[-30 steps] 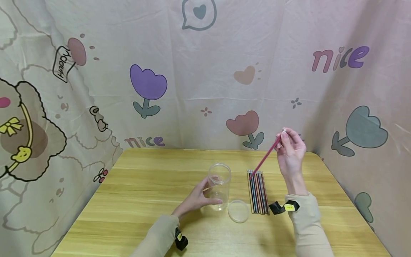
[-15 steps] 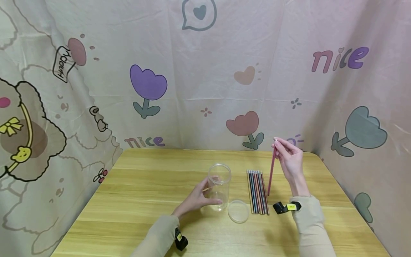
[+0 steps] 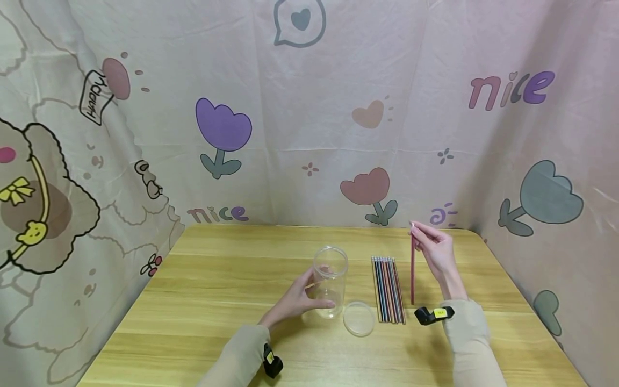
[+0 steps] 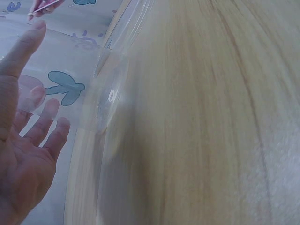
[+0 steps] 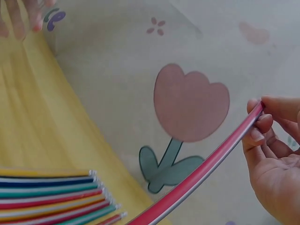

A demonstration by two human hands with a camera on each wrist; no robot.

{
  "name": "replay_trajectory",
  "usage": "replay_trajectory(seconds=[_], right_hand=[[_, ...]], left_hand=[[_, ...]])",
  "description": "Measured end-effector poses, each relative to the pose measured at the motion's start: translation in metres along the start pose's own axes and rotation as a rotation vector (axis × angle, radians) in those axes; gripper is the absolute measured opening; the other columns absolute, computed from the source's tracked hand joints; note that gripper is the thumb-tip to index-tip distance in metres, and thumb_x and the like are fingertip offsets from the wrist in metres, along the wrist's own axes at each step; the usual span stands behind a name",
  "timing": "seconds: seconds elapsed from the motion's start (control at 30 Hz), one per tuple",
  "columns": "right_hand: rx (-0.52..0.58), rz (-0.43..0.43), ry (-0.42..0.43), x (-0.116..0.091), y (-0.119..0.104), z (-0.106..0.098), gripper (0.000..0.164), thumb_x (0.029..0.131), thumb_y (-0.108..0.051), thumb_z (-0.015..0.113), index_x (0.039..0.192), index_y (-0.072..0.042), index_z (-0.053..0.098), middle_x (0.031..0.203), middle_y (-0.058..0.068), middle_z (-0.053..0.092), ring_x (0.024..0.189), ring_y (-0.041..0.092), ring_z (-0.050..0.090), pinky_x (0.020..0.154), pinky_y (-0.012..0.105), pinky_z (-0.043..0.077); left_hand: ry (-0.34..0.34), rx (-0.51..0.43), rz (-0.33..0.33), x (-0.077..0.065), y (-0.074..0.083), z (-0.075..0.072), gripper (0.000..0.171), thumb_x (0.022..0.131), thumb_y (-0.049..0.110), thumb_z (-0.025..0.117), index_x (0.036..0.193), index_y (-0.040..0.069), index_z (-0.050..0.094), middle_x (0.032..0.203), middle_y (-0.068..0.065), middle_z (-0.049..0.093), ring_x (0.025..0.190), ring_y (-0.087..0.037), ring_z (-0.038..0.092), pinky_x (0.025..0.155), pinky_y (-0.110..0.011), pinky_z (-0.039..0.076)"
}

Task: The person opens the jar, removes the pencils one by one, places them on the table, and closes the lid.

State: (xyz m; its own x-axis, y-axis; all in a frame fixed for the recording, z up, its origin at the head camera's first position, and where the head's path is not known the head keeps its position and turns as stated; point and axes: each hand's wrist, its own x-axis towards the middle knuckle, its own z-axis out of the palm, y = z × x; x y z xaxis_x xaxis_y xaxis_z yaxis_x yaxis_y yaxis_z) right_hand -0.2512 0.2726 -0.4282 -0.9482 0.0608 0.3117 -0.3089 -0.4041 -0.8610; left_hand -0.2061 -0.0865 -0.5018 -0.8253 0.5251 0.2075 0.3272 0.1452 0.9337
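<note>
My left hand [image 3: 299,294] holds a clear plastic jar [image 3: 333,287], which stands upright and uncapped on the table. In the left wrist view the thumb lies on one side of the jar [image 4: 75,89] and the fingers on the other. My right hand [image 3: 439,253] pinches a pinkish-red pencil [image 3: 412,277] near its top end. That pencil hangs nearly vertical, just right of a row of several coloured pencils [image 3: 388,290] lying side by side. Seen from the right wrist, the held pencil [image 5: 201,176] slants past the pale-tipped ends of the row [image 5: 51,199].
A round clear lid [image 3: 359,319] lies flat between the jar and the row of pencils. Behind the wooden table [image 3: 217,279] hangs a printed cloth [image 3: 290,118], with more cloth at both sides.
My right hand has come down, carrying the pinkish-red pencil from a slant over the row to nearly vertical on its right side. The left hand and jar have stayed put.
</note>
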Motion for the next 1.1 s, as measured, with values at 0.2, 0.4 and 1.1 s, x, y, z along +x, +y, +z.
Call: replay_trajectory(seconds=[0.2, 0.4, 1.1], right_hand=[[-0.012, 0.043, 0.004, -0.001, 0.009, -0.012, 0.026, 0.095, 0.008, 0.06, 0.113, -0.004, 0.075, 0.087, -0.001, 0.079, 0.066, 0.006, 0.064, 0.055, 0.014, 0.051], [-0.068, 0.113, 0.028, -0.002, 0.018, -0.023, 0.027, 0.096, 0.006, 0.06, 0.114, -0.008, 0.075, 0.087, -0.003, 0.079, 0.068, 0.004, 0.064, 0.058, 0.013, 0.052], [-0.158, 0.224, -0.013, 0.013, 0.08, -0.082, 0.053, 0.086, -0.018, 0.08, 0.132, 0.001, 0.061, 0.102, 0.006, 0.078, 0.078, 0.007, 0.067, 0.064, 0.014, 0.057]], left_hand=[[0.0, 0.001, -0.002, 0.0, 0.0, 0.0, 0.079, 0.08, 0.015, 0.086, 0.147, 0.012, 0.043, 0.149, -0.008, 0.052, 0.138, -0.033, 0.051, 0.118, -0.048, 0.043], [-0.001, -0.001, -0.002, 0.001, 0.001, 0.001, 0.079, 0.08, 0.014, 0.085, 0.146, 0.011, 0.043, 0.149, -0.009, 0.051, 0.138, -0.033, 0.05, 0.119, -0.052, 0.041], [0.005, 0.014, -0.002, 0.001, 0.0, 0.0, 0.077, 0.079, 0.014, 0.086, 0.144, 0.019, 0.045, 0.149, -0.007, 0.051, 0.139, -0.033, 0.05, 0.119, -0.053, 0.04]])
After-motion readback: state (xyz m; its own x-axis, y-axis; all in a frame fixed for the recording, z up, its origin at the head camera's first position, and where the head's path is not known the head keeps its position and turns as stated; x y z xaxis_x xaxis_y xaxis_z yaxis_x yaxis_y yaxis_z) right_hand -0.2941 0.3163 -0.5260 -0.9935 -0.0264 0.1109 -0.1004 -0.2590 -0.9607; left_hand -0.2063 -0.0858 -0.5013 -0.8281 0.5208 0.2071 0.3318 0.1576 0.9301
